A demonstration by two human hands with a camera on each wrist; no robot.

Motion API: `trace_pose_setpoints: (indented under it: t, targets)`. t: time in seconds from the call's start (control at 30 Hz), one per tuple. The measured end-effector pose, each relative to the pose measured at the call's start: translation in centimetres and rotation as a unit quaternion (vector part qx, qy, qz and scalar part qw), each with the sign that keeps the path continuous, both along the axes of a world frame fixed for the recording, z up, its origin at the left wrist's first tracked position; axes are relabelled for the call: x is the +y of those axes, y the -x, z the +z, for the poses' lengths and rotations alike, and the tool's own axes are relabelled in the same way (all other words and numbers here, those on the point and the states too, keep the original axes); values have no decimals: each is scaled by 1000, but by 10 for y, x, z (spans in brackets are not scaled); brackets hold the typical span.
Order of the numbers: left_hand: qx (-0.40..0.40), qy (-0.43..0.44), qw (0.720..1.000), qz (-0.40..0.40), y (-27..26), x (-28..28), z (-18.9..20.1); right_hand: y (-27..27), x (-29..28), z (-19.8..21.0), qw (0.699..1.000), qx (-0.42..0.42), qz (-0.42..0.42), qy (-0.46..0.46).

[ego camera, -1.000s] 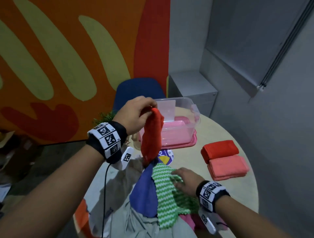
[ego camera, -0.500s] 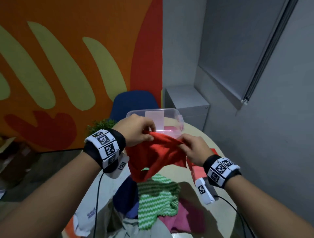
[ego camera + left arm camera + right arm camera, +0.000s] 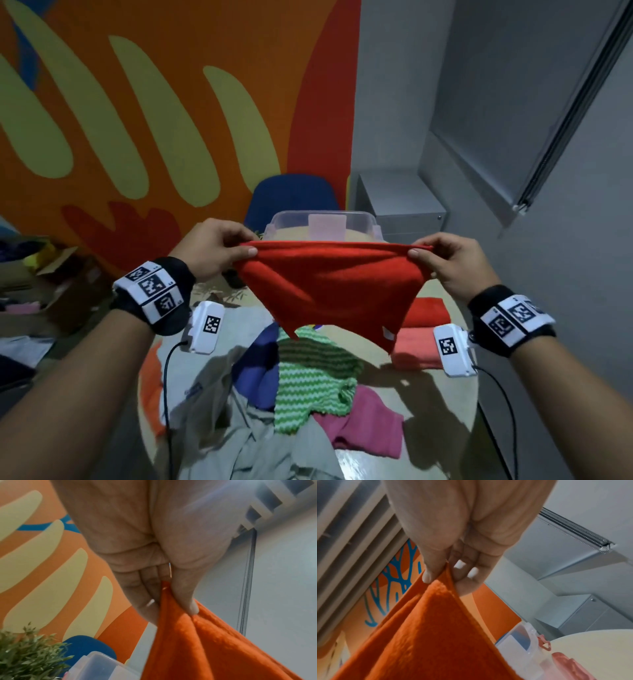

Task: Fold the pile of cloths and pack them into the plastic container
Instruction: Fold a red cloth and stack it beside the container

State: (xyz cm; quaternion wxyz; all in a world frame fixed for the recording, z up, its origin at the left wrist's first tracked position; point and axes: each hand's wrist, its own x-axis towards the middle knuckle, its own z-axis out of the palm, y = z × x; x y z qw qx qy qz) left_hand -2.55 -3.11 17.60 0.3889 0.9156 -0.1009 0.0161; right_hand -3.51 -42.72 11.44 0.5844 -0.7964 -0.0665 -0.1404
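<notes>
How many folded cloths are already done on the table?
2: a folded red cloth on the table's right side, partly behind the red cloth held up by both hands, and a folded salmon-pink cloth just nearer. The held cloth may hide others.

Black wristbands with square-code tags

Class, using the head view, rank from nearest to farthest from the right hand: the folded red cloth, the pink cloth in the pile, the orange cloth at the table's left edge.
1. Folded red cloth, just below the right hand.
2. Pink cloth, lower in the pile.
3. Orange cloth, far left.
</notes>
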Motion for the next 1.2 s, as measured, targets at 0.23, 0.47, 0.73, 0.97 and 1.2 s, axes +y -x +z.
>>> trace_pose_setpoints:
  t: [0.23, 0.47, 0.73, 0.97, 1.2]
  targets:
    - [-7, 94, 994, 49, 32, 17, 10, 11, 14, 17, 996, 11, 49, -80]
    - [25, 64, 996, 65, -1, 42, -52, -9, 42, -45, 989, 125, 72, -30]
    - [112, -63, 985, 111, -5, 41, -172, -3, 61, -157, 964, 202, 15, 173]
    - [138, -43, 985, 93, 24, 58, -205, 28, 65, -164, 953, 293, 42, 66]
    - [156, -45, 982, 98, 34, 66, -213, 36, 68, -168, 940, 338, 39, 14]
